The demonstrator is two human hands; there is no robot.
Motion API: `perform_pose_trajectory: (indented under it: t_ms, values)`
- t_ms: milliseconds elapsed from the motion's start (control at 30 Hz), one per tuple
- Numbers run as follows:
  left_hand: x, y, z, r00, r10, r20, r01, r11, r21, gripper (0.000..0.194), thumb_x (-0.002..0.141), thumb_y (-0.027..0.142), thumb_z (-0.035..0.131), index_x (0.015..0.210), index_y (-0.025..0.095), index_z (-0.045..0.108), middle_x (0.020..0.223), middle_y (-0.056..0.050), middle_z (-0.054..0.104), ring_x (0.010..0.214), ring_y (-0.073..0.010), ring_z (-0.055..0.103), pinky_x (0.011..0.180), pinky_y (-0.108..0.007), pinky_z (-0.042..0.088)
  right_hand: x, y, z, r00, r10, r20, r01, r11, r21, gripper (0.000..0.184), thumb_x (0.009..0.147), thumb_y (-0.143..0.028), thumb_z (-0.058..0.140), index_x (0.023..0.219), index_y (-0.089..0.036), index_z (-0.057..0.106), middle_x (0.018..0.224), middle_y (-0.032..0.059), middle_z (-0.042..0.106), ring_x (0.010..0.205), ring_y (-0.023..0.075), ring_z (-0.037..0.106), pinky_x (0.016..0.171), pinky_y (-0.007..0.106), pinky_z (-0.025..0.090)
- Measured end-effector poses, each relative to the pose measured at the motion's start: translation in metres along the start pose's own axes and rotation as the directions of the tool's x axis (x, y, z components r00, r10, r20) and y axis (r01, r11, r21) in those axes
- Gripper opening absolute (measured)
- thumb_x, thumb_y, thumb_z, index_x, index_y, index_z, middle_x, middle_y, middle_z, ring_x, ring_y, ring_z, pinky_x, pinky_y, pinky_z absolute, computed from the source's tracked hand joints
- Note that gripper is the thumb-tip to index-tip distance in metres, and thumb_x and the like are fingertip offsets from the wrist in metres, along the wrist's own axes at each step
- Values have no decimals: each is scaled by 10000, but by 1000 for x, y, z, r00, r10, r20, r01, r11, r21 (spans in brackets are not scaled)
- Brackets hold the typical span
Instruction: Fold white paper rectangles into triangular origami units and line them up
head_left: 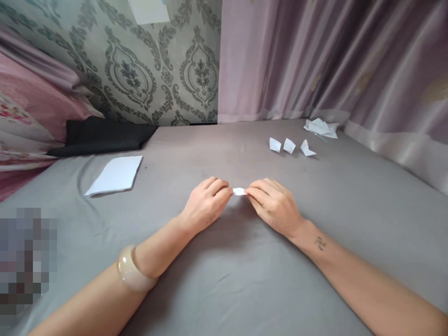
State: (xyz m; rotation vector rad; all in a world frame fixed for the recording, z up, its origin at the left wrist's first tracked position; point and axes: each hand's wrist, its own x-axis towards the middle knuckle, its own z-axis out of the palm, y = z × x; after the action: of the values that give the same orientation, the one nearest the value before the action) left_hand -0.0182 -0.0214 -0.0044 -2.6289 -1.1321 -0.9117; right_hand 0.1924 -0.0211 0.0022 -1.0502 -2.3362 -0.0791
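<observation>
Between my two hands a small folded piece of white paper [239,191] is held just above the grey sheet [217,289]. My left hand [209,203] pinches its left end, fingers closed. At the other end, my right hand [275,205] grips the paper between thumb and fingers. Only the middle of the paper shows; both ends are hidden by my fingertips. Beyond my right hand stand three small folded white paper pieces, one left [275,145], one in the middle [289,146] and one right [307,148].
A stack of white paper sheets [117,175] lies to the left. Behind it is a black cloth [108,135]. More folded white papers [320,127] rest at the back right near the curtain [280,60]. Patterned wallpaper [157,70] covers the back wall.
</observation>
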Motion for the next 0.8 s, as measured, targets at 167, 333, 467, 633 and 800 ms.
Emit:
perform_pose_trajectory:
  t_ms: [167, 333, 467, 633, 800]
  values:
    - [0, -3, -3, 996, 81, 47, -87, 985, 147, 240, 949, 163, 373, 955, 162, 613, 914, -90, 651, 775, -176, 532, 707, -320, 432, 0, 2, 2, 988, -155, -20, 147, 965, -218, 262, 933, -120, 402, 867, -190, 646, 838, 51, 656, 731, 172, 496, 689, 316, 341]
    - [-2, -5, 0, 986, 136, 99, -155, 962, 225, 245, 948, 147, 364, 928, 157, 608, 880, -78, 639, 756, -176, 517, 673, -315, 400, 1, 2, 6, 981, -190, -26, 177, 952, -248, 238, 918, -95, 421, 859, -178, 636, 832, 43, 648, 729, 168, 483, 674, 308, 330]
    - [-2, -3, 1, 958, 179, 224, -232, 942, 241, 315, 952, 142, 334, 773, 150, 594, 811, -82, 617, 740, -184, 515, 667, -327, 391, -2, 1, 10, 980, -188, 67, 199, 941, -273, 262, 913, -86, 412, 802, -175, 632, 792, 51, 626, 703, 171, 470, 652, 319, 315]
    - [-4, 4, -2, 925, 118, 361, -188, 968, 164, 298, 939, 135, 348, 824, 134, 623, 834, -95, 616, 757, -195, 535, 667, -322, 430, -9, -2, 7, 976, -101, 192, 134, 977, -164, 236, 931, -139, 440, 846, -185, 655, 826, 40, 629, 729, 163, 510, 636, 306, 343]
    - [-6, 5, 0, 940, -148, 309, 173, 983, -56, 269, 944, 247, 410, 883, 188, 666, 908, -72, 638, 840, -190, 575, 722, -303, 472, -12, 0, 3, 969, 93, 228, -119, 988, 101, 204, 933, -260, 491, 884, -225, 686, 924, 38, 646, 830, 168, 572, 666, 290, 398]
